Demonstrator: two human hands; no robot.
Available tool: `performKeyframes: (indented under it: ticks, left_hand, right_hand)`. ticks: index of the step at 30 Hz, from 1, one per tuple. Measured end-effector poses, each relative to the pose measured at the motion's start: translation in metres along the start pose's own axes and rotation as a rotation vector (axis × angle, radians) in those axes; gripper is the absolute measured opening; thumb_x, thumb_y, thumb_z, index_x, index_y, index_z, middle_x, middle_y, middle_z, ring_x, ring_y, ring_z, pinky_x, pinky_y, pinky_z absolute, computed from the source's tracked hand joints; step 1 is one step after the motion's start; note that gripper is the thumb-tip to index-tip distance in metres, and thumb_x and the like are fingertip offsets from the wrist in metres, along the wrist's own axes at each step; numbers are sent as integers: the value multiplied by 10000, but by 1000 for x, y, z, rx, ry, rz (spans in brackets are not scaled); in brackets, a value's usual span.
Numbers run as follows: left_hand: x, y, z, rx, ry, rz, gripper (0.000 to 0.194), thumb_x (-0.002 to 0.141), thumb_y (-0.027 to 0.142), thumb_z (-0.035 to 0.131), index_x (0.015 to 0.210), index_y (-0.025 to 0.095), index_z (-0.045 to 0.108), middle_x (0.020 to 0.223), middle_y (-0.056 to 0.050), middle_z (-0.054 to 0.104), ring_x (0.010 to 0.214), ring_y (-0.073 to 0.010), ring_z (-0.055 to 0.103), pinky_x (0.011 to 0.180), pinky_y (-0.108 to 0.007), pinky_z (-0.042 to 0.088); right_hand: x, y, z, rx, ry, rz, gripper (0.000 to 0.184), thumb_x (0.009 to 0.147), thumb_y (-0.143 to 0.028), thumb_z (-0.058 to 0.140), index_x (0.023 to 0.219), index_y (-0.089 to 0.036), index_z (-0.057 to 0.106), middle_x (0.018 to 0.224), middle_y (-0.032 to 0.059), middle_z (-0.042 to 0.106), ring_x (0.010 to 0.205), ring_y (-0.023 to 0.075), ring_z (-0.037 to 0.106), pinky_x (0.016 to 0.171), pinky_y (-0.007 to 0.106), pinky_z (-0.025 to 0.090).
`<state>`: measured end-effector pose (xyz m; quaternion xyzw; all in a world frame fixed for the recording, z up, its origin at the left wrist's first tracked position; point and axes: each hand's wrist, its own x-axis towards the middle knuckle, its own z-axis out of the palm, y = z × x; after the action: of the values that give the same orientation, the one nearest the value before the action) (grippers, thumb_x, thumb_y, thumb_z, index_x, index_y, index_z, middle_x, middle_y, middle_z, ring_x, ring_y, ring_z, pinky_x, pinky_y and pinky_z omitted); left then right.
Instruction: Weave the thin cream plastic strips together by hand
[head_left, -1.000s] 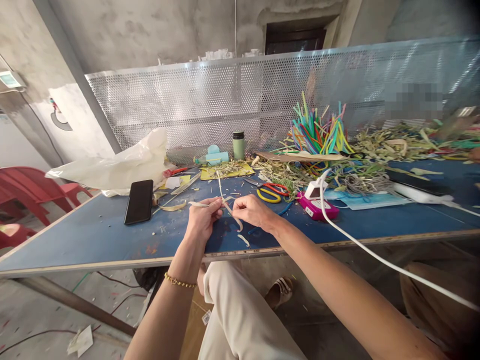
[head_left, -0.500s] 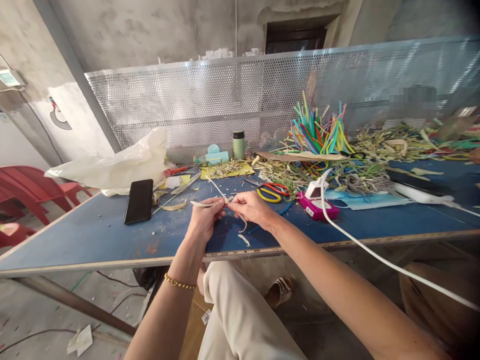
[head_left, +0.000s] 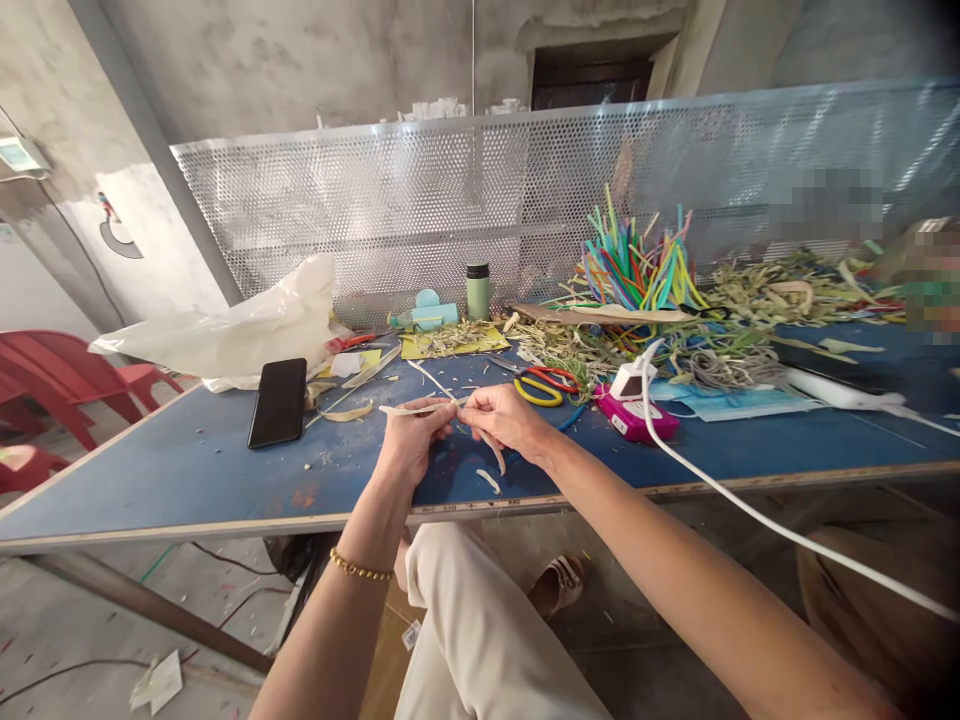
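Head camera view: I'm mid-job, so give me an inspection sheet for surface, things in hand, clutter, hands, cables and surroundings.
Surface: blue tabletop, small scraps scattered
Things in hand: pale strips, meeting near the fingertips
Clutter: phone, plastic bag, green bottle, scissors, coloured strips, leafy heaps
Hands: left hand and right hand both pinch strips, close together
Cables: white cable passes over the magenta box and front edge; dark cords on floor
Surroundings: perforated metal screen behind, red chairs at left
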<state>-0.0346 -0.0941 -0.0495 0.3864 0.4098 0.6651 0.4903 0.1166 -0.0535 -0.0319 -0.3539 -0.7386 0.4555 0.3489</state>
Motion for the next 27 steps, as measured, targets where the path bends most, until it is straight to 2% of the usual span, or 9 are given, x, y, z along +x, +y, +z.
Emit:
performKeyframes:
  ticks: [7,10,12,13,15,17,22,27]
  left_hand:
    - [-1,2,0,-45,4,-16,319,499,258,903,686,96,702,590,-18,621,507,-71,513,506,-213,411]
    - [0,1,0,-41,1,-9,295,523,256,885,685,97,696,590,-17,618,504,-73,515,499,-212,394]
    - [-1,2,0,-25,-17,-9,291,544,267,873,697,98,692,632,-34,649,506,-79,534,497,-215,388]
    - [-2,2,1,-20,-30,-8,291,553,272,868,704,99,690,656,-44,663,510,-84,545,500,-217,389]
    - [-3,4,1,-24,-54,-11,291,562,273,863,716,99,687,675,-54,675,519,-92,561,509,-222,395]
    - [-4,5,1,-47,-71,-26,287,559,251,866,722,94,689,660,-49,667,523,-91,560,521,-224,404]
    - [-4,7,-1,-139,-151,-132,266,557,158,867,760,76,715,656,-43,655,563,-88,571,563,-211,447]
    - [-1,5,-4,-211,-193,-195,147,655,139,808,744,60,722,647,-57,657,590,-99,601,600,-205,491]
  right_hand:
    - [1,1,-1,-56,-15,-44,280,787,-360,650,604,-166,563,478,-24,561,358,69,415,363,200,294]
    - [3,2,-4,-182,132,-176,316,829,-381,616,608,-157,589,507,-13,554,407,79,450,418,213,340]
    - [4,2,-5,-208,236,-230,280,848,-389,598,707,-151,644,586,3,594,428,88,486,425,217,363]
    - [5,2,-6,-188,237,-222,252,852,-383,591,782,-153,665,629,11,616,430,94,507,416,217,373]
    - [6,2,-5,-119,150,-179,219,847,-358,589,889,-161,675,672,20,639,441,111,549,397,217,401]
    - [7,3,-4,-70,76,-157,187,833,-332,594,875,-164,664,666,19,637,462,123,573,401,221,436]
    - [8,3,-5,-66,66,-219,126,814,-294,609,791,-170,600,677,4,640,467,98,543,441,218,452]
    - [6,2,-7,-75,42,-263,115,823,-275,596,825,-160,602,691,0,646,486,84,519,470,205,437]
